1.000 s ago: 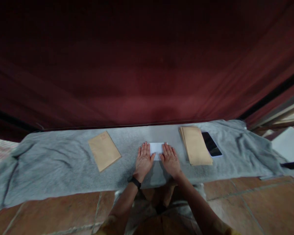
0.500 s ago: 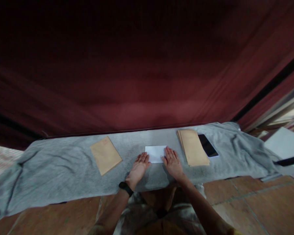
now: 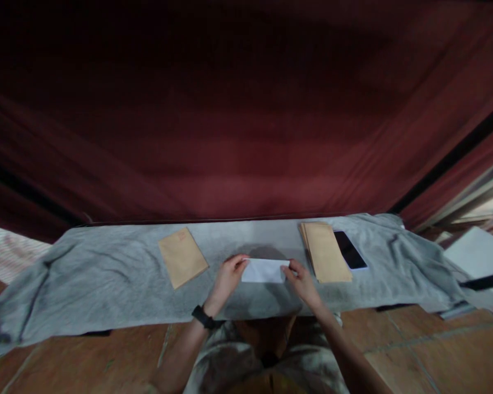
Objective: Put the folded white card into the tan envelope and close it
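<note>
A dark red surface (image 3: 246, 142) fills the upper part of the view, deepening almost to black at the top. Below it runs a long, narrow table (image 3: 119, 273), draped end to end in a rumpled grey cloth. Brownish-orange floor tiles (image 3: 131, 358) with paler joints show along the near side. The person's legs (image 3: 213, 361), in light mottled trousers, are close to the table's near edge. Off the right end of the cloth is a flat white object (image 3: 479, 251), partly cut off by the frame.

Right of centre lies a stack of brown envelopes (image 3: 329, 254), its edges slightly fanned on the left. A single brown envelope (image 3: 183, 258), turned at an angle, lies left of centre, with a faint reddish mark near its top corner.

Between these, in front of the person, is a white paper (image 3: 263, 272) — a wide, short rectangle. Whether it touches the cloth or is raised just above is hard to tell. The left hand (image 3: 230, 273) pinches its left end near the upper corner; the right hand (image 3: 302, 280) pinches the right end, thumb on the near face. On both, the fingers are bent and closed on the paper.

A dark-screened phone (image 3: 350, 250) lies just right of the stack. Smallest is the black wristband (image 3: 203, 317) on the left wrist.
</note>
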A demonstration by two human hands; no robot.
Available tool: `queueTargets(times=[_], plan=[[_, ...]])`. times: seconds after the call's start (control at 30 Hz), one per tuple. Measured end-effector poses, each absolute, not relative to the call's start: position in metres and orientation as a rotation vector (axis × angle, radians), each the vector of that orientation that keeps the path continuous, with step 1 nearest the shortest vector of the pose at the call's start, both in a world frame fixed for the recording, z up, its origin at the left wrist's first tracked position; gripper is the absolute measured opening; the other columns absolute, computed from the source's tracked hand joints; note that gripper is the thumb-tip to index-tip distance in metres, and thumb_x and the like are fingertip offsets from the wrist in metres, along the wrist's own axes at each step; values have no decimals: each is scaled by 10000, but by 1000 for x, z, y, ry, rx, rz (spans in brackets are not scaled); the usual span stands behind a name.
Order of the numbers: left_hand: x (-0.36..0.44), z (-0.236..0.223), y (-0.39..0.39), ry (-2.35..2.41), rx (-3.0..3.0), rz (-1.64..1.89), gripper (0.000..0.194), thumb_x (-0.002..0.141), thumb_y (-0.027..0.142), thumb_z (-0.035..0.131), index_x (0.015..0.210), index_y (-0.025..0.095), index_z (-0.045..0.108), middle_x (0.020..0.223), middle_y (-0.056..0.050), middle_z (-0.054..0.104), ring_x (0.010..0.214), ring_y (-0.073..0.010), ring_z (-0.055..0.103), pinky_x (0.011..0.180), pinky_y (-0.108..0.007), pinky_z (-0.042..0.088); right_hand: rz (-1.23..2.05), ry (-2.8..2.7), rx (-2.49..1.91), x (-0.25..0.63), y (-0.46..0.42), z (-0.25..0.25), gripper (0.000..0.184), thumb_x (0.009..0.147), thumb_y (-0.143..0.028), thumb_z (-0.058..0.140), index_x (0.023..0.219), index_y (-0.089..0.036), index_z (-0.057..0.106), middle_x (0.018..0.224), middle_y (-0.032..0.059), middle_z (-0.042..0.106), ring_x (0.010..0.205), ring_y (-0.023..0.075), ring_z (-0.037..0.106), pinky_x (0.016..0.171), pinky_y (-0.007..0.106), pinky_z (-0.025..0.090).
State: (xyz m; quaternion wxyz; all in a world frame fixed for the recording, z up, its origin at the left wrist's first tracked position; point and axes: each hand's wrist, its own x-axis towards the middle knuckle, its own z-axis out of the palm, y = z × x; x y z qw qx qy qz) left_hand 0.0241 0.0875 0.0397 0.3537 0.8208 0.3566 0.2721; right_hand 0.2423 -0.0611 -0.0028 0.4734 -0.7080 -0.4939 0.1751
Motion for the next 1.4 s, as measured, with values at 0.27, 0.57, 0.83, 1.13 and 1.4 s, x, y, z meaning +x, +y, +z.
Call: queueTargets(times=[0.27, 0.57, 0.83, 1.13, 1.4], plan=[[46, 16, 101, 1240, 1967, 660, 267, 916, 304, 479, 948, 165, 704, 848, -58, 740, 757, -175, 678, 697, -262, 503, 328, -1148, -2023, 223, -38, -3, 261, 942, -408, 447, 941, -208, 615, 759, 30, 685, 695, 179, 641, 622, 248, 431], [51, 1, 82, 1407, 2347, 571, 320, 953, 242, 435, 1200, 185, 632, 1233, -137, 647, 1166, -272, 583, 1012, -425, 438, -147, -1349, -2293, 211, -32, -24, 365, 994, -313, 383, 1260, -144, 569, 1049, 169, 702, 965, 280, 656, 866, 393, 458], [48, -25, 23, 1125, 2792, 477, 477, 976, 317, 402, 1424, 170, 475, 1536, -114, 417, 1438, -285, 346, 1167, -510, 295, -135, -1571, -2091, 198, -24, -24, 427, 1012, -294, 331, 1357, -158, 542, 1359, 149, 586, 1237, 271, 524, 1024, 440, 409], [36, -33, 37, 1203, 2800, 436, 540, 973, 233, 336, 1496, 98, 358, 1565, -120, 356, 1474, -224, 273, 1207, -443, 239, -93, -1912, -2033, 177, -26, -35, 501, 1040, -334, 303, 1495, -146, 392, 1531, 113, 429, 1427, 235, 368, 1169, 455, 284], [26, -25, 47, 1277, 2758, 436, 521, 1000, 332, 329, 1490, 163, 392, 1537, -92, 411, 1447, -264, 335, 1198, -505, 233, -216, -1808, -2153, 190, -37, -44, 529, 1033, -361, 335, 1505, -126, 372, 1556, 137, 377, 1413, 280, 390, 1158, 475, 284]])
